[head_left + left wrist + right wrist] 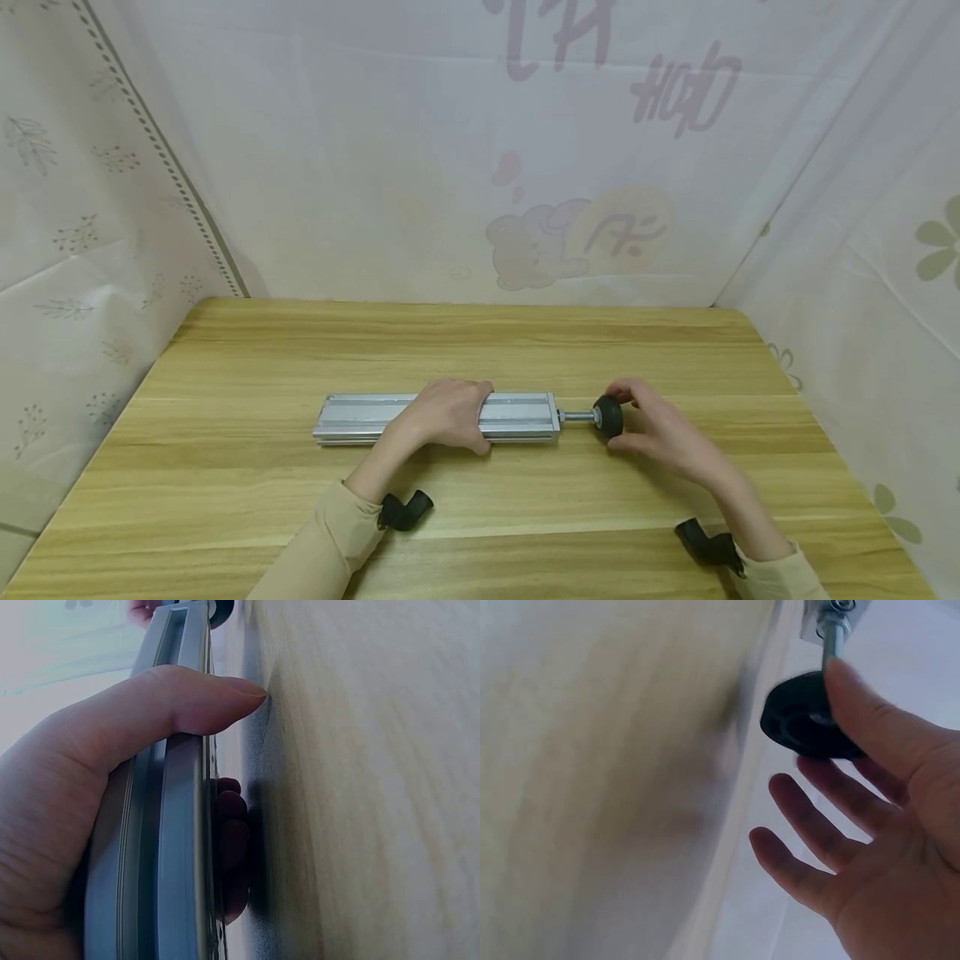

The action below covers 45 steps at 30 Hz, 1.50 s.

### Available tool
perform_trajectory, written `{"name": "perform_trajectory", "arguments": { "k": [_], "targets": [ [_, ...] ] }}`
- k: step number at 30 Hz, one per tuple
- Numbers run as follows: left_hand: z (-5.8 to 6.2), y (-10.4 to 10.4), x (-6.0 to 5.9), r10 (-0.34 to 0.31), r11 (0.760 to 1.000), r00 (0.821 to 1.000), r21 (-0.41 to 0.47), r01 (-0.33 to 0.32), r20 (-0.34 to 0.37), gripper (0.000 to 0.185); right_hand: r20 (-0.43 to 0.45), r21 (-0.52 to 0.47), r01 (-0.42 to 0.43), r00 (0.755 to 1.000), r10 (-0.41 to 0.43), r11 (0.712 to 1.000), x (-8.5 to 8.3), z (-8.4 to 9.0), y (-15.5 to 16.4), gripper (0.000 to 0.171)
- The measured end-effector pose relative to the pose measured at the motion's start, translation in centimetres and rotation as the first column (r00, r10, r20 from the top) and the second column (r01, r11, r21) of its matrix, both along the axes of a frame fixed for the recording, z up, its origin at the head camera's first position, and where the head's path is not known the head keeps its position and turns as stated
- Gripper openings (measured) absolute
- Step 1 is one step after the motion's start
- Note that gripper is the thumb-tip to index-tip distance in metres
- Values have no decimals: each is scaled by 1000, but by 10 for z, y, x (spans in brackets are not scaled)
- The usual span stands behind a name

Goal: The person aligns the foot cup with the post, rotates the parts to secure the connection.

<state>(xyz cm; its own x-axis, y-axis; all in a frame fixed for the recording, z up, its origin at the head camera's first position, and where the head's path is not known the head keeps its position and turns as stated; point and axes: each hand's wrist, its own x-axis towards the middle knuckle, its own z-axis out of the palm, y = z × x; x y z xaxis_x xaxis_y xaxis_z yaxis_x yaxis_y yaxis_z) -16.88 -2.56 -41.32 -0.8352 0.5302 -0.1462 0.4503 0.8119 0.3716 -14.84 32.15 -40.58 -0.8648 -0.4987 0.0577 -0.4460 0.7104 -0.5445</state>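
A silver aluminium profile point(360, 418) lies lengthwise on the wooden table point(480, 350). My left hand point(450, 414) grips its right half from above. In the left wrist view the thumb point(187, 705) wraps one side of the profile point(165, 862) and the fingers point(232, 840) curl under the other. A threaded rod point(577, 415) sticks out of the profile's right end and carries a black round foot point(609, 416). My right hand point(652, 427) pinches that foot, fingers above and thumb below. In the right wrist view the thumb point(855, 697) lies on the black foot point(799, 724) and the other fingers point(817, 817) are spread loosely.
Pale printed cloth point(480, 167) walls in the table at the back, left and right. Black camera mounts sit at my left wrist point(405, 510) and right wrist point(708, 546). Bare wood surrounds the profile on every side.
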Motion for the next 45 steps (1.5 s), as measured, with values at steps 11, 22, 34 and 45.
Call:
{"name": "perform_trajectory", "arguments": {
  "k": [11, 22, 34, 45],
  "targets": [
    [0, -1, 0, 5, 1000, 1000, -4, -5, 8, 43, 104, 48, 12, 994, -17, 999, 1, 3, 1, 51],
    [-1, 0, 0, 0, 1000, 1000, -7, 0, 1, 43, 122, 7, 37, 992, -38, 999, 1, 2, 0, 54],
    [1, 1, 0, -4, 1000, 1000, 0, 4, -5, 40, -18, 17, 11, 1000, -11, 1000, -1, -2, -4, 72],
    [0, 0, 1, -7, 1000, 1000, -3, 7, -8, 41, 65, 57, 0, 998, -3, 998, 3, 4, 5, 55]
  ]
}}
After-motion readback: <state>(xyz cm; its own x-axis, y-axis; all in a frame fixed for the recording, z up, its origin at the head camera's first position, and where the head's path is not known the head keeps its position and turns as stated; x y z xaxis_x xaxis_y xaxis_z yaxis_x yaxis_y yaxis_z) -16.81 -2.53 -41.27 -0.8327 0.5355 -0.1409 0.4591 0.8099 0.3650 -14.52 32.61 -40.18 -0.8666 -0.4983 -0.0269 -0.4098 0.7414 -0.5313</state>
